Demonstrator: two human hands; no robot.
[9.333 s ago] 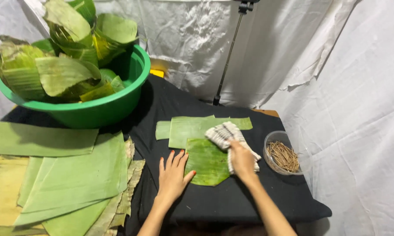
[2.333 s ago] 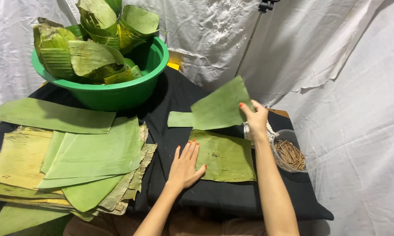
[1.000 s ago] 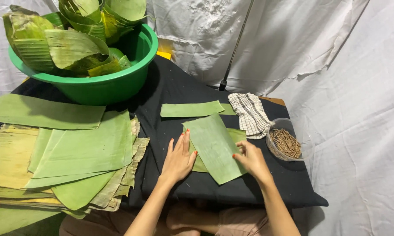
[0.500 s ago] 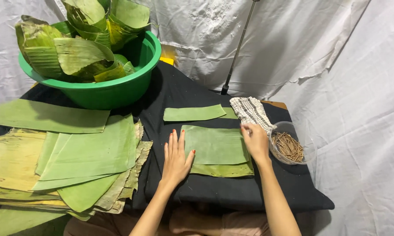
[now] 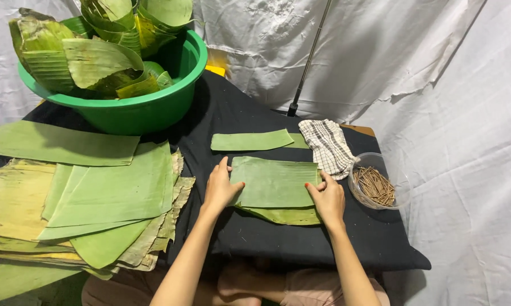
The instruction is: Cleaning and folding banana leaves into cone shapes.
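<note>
Bare black counter (image 5: pixel 278 249) shows in front of the leaf piece (image 5: pixel 275 181), a narrower leaf strip (image 5: pixel 250 141) lies just behind it, and a checked cloth (image 5: pixel 327 146) and a bowl of sticks (image 5: pixel 377 184) crowd the right. The piece is green, flat, roughly rectangular, stacked on another; its long axis runs left to right. The left hand (image 5: pixel 220 190) and right hand (image 5: pixel 326 198) press its ends, each grip open and flat.

Bare forearms, red-painted nails, pinkish shorts
</note>
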